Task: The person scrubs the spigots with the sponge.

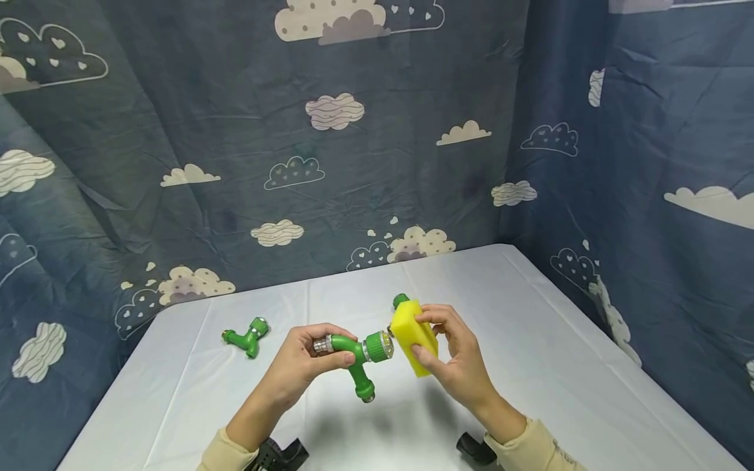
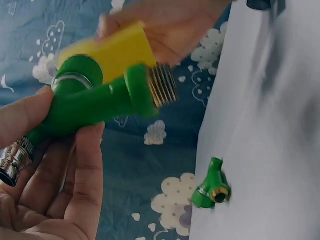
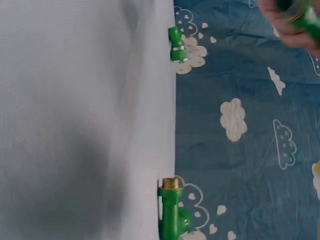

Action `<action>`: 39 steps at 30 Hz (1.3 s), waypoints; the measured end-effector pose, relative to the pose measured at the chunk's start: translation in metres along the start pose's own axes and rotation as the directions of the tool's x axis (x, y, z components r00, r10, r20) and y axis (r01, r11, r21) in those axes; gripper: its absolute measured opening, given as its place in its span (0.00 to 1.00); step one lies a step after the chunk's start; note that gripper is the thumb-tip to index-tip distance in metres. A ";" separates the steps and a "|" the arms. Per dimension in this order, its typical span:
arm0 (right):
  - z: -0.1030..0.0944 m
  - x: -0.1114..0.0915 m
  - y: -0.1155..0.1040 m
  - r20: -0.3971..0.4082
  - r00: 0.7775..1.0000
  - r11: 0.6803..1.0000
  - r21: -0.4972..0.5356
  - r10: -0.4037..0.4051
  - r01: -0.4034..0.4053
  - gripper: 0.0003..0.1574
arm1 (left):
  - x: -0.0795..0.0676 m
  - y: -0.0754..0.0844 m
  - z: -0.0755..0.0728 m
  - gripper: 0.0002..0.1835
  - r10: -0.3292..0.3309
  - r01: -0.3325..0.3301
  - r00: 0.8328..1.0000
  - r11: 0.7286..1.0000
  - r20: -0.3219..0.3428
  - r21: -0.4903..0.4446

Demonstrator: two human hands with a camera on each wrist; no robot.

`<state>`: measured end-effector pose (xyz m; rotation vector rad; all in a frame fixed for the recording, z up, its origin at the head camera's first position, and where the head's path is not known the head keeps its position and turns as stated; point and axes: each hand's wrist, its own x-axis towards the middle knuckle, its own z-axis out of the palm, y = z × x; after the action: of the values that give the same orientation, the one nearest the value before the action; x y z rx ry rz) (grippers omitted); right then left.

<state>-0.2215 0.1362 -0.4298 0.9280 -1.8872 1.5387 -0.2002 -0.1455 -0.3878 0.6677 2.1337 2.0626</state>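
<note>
My left hand (image 1: 309, 360) grips a green tap (image 1: 359, 376) between thumb and fingers, above the table. The tap has a ribbed green knob facing right, a silver nozzle and a threaded brass end (image 2: 163, 85). Pinched in my right hand (image 1: 456, 356) is a yellow sponge (image 1: 415, 340), its near side close to the tap's knob. In the left wrist view the sponge (image 2: 117, 50) appears behind the tap. Most of the right hand lies outside the right wrist view, where the left hand (image 3: 287, 30) shows at the top corner.
Another green tap (image 1: 247, 338) lies on the white tabletop (image 1: 194, 379) at the left. A further green tap (image 1: 400, 299) is partly hidden behind the sponge; its brass thread (image 3: 171, 183) shows in the right wrist view. Dark cloud-patterned cloth (image 1: 383, 163) hangs around the table.
</note>
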 end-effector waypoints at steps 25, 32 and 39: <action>0.009 -0.006 0.003 0.085 0.993 0.996 0.014 -0.087 0.086 0.30 | 0.000 -0.002 -0.010 0.09 0.066 -0.067 0.998 0.993 -0.020 -0.101; 0.012 -0.009 0.002 0.229 0.969 0.996 -0.016 -0.087 0.093 0.29 | 0.000 0.001 -0.005 0.13 0.053 -0.054 0.999 0.992 -0.013 -0.112; 0.007 -0.005 0.004 0.242 0.967 0.996 -0.020 -0.084 0.092 0.28 | 0.000 0.006 -0.009 0.22 0.043 -0.073 0.982 0.985 -0.186 -0.157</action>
<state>-0.2208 0.1303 -0.4376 1.2148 -1.9989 1.3923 -0.2020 -0.1541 -0.3814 0.5454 2.0249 2.3833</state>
